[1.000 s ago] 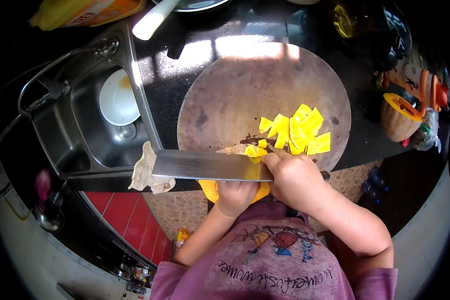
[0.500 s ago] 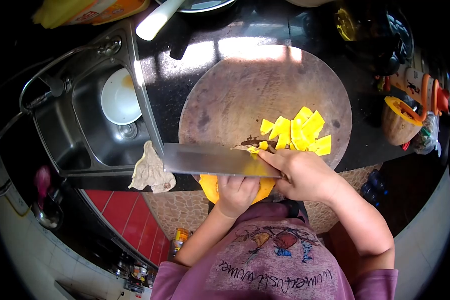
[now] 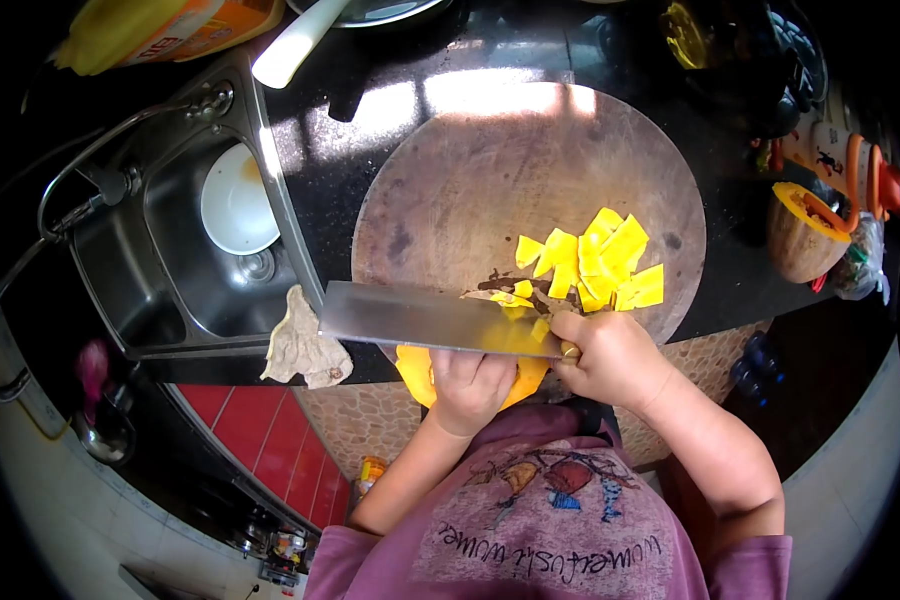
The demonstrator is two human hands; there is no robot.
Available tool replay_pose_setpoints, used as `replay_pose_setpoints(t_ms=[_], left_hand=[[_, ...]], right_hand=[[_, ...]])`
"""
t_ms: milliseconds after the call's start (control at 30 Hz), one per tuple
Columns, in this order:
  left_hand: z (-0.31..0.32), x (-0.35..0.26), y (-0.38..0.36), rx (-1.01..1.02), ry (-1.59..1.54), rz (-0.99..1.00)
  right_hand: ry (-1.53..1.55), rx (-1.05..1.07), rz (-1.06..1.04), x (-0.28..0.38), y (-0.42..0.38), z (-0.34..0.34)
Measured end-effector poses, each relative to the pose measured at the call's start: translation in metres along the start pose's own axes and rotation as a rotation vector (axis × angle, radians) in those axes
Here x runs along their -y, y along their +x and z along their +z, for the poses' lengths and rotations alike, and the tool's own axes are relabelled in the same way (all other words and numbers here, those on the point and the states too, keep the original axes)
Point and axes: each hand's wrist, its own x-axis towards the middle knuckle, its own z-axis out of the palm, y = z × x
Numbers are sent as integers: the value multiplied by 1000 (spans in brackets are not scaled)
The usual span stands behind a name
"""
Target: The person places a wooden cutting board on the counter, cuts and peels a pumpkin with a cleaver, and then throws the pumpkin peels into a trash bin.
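My right hand is closed around the handle of a cleaver, whose wide blade reaches left across the near part of a round wooden cutting board. Directly below the blade, my left hand grips a piece of orange pumpkin at the board's near edge; the blade hides some of its fingertips. Yellow pumpkin chunks lie in a cluster on the board, right of centre. Thin peel scraps rest just beyond the blade.
To the left is a steel sink with a white bowl in it. A crumpled cloth lies on the counter edge. At right stands a cut pumpkin half. A white pan handle juts in at the back.
My right index finger has drawn back from the blade's side, and the fingers now curl at the handle. The cleaver has shifted slightly; my left hand stays on the pumpkin piece.
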Motion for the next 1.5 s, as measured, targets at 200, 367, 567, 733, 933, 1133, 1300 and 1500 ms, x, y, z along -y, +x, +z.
replay_pose_setpoints(t_ms=[200, 367, 567, 733, 933, 1133, 1300, 1500], left_hand=[[-1, -4, 4, -29, 49, 6], [1, -4, 6, -52, 33, 16], [-2, -6, 6, -23, 56, 2], [1, -4, 3, -52, 63, 13], [-8, -11, 5, 23, 91, 49], [-18, -45, -21, 217, 180, -125], [-5, -45, -33, 313, 216, -52], [-31, -39, -43, 459, 174, 101]], right_hand=[[70, 27, 33, 3, 6, -9], [68, 86, 78, 5, 12, -11], [-43, 107, 115, 23, 18, -5], [-28, 140, 69, 18, 29, -1], [361, -2, 225, -9, 20, -7], [466, -184, 376, -38, -20, -5], [308, -279, 317, -38, -27, -1], [110, -404, 126, -37, -23, -2]])
